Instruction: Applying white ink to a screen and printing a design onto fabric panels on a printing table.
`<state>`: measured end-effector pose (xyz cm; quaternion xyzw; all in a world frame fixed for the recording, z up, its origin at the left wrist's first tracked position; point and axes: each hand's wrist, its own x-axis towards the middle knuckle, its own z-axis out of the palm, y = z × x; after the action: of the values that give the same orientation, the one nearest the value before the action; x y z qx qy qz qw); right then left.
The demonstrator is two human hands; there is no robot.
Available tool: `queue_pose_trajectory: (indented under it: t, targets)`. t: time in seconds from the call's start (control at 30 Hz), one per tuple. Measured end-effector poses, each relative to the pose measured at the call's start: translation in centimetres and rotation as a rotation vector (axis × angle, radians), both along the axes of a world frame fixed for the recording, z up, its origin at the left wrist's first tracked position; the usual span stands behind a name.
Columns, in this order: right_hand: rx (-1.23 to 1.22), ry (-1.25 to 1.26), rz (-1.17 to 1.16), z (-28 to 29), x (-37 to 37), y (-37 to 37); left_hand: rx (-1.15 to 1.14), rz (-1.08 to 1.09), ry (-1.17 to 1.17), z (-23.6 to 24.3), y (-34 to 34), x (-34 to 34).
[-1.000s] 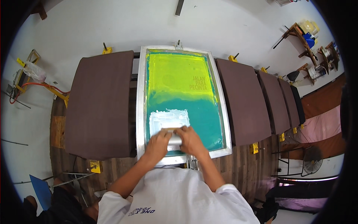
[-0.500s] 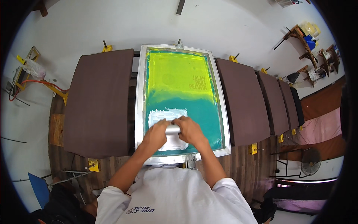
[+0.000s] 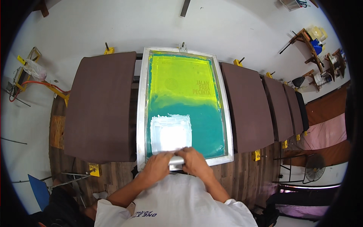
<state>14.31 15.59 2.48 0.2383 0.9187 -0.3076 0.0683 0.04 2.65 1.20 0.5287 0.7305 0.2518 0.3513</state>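
Observation:
Both hands grip one silver-handled squeegee (image 3: 176, 160) at the near end of a screen-printing frame (image 3: 141, 113). My left hand (image 3: 157, 166) is closed round its left end, and my right hand (image 3: 194, 162) round its right end. The squeegee's blade is hidden below the hands. Just beyond them, a square patch of white ink (image 3: 172, 132) lies on the teal part of the screen mesh (image 3: 206, 125). The mesh's far part is yellow-green, with faint lettering at the right.
A brown-covered board (image 3: 102, 106) flanks the frame on the left; another brown board (image 3: 247, 108) and several more run off to the right. Yellow brackets (image 3: 109, 50) stick out at their ends. A metal clamp (image 3: 183, 47) holds the frame's far edge. A fan (image 3: 314, 166) stands at right.
My hands have drawn the squeegee toward me, from the middle of the white patch to the frame's near edge. More of the white ink patch now shows.

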Motion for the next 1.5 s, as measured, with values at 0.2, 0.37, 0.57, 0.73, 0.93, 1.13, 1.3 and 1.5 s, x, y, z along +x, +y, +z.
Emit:
queue_pose_trajectory:
  t: [0.2,0.37,0.57,0.73,0.93,1.13,1.3,1.5]
  targets:
    - [0.14,0.107,-0.033,-1.6,-5.8,6.5,0.142,0.141,0.075,-0.9,6.7,-4.7]
    - [0.138,0.159,-0.073,-4.1,-3.4,4.1,0.194,0.112,0.12,-4.1,4.2,-2.7]
    - [0.043,0.099,-0.059,-1.7,1.4,-1.9,0.12,-0.029,0.199,-2.3,-1.7,1.8]
    - [0.066,0.03,-0.013,0.7,-1.3,0.9,0.062,0.018,0.079,0.6,1.1,-1.1]
    - [0.144,0.054,-0.03,-1.5,-7.3,7.6,0.09,0.095,0.079,-0.8,8.0,-6.2]
    - [0.119,0.172,-0.11,-3.5,-3.8,4.2,0.239,0.077,0.143,-3.0,4.6,-3.1]
    - [0.094,0.183,-0.079,-2.7,0.6,-0.8,0.166,-0.034,0.245,-3.2,-0.5,1.0]
    - [0.019,0.082,-0.032,-0.6,1.1,-1.2,0.002,-0.072,0.095,-0.1,-0.3,0.3]
